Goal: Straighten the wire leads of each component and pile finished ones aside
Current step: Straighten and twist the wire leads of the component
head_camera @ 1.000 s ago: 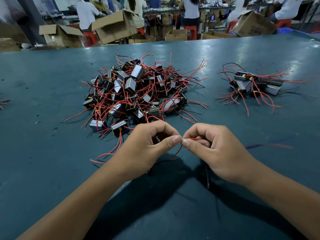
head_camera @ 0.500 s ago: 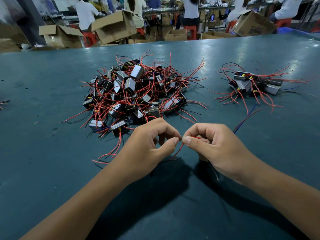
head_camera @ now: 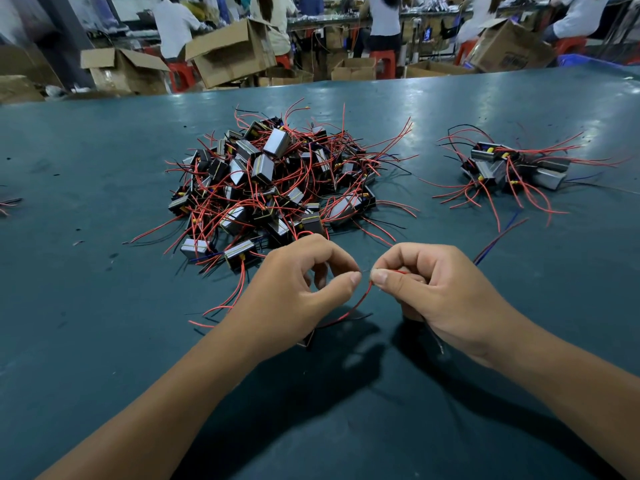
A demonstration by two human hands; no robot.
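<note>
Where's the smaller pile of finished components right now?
In the head view, the smaller pile sits on the green table at far right, beyond the right hand and apart from the big pile at centre.

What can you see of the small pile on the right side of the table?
The small pile is a loose cluster of a few boxy components with grey metallic and black faces and yellow bits. Thin leads, mostly red, some black and one blue, fan outward over the teal table. It sits apart from the big heap; neither hand touches it.
</note>
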